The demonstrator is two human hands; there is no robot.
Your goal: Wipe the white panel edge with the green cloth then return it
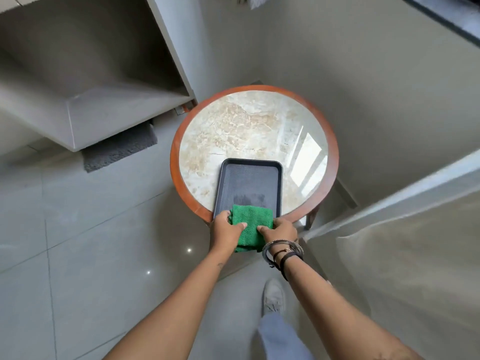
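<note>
A folded green cloth (251,224) hangs over the near edge of a dark grey tray (249,178). My left hand (226,228) grips the cloth's left side, thumb on top. My right hand (281,229), with several bracelets on its wrist, grips the right side. The tray lies on a round marble-topped table with a reddish wooden rim (176,141). A white panel (389,203) with a long pale edge runs diagonally at the right, close to my right arm.
A white shelf unit (109,107) juts out at the upper left, over a grey mat (119,149). Glossy grey floor tiles (91,242) spread below. My shoe (272,297) and trouser leg stand beneath the table's near edge. A dark ledge crosses the top right corner.
</note>
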